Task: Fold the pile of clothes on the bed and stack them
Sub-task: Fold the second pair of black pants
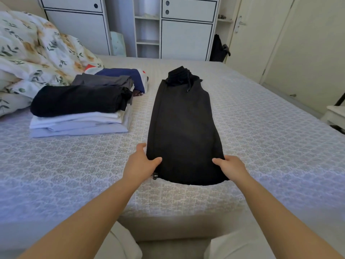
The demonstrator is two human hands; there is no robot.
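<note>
Gripping the near end of a long black garment (pixel 183 128), both hands work at its two near corners. The left hand (pixel 141 163) holds the near left corner, its thumb lying on top of the cloth and its fingers curled round the edge beneath. The right hand (pixel 230 168) does the same at the near right corner, thumb on top and pointing inward, fingers tucked under the hem. A small toggle (pixel 155 176) hangs at the hem just beside the left wrist.

The garment lies flat on the bed (pixel 270 146), folded into a narrow strip that runs away from the person, its far end bunched with a drawstring (pixel 188 85) trailing over it. The bed wears a pale patterned cover.

To the left of the garment, apart from it, stands a stack of folded clothes (pixel 80 111): a black piece on top, white and pale blue pieces below. Behind that stack sit more folded items, grey (pixel 104 80) and navy (pixel 127 74). Further left a floral duvet (pixel 37 53) is heaped against the head of the bed.

Beyond the bed stands a white wardrobe (pixel 186 38) with dark trim and open shelves in the middle; a dark bag (pixel 218 49) hangs at its right side. A cream door (pixel 261 34) closes the right-hand corner of the room.
</note>
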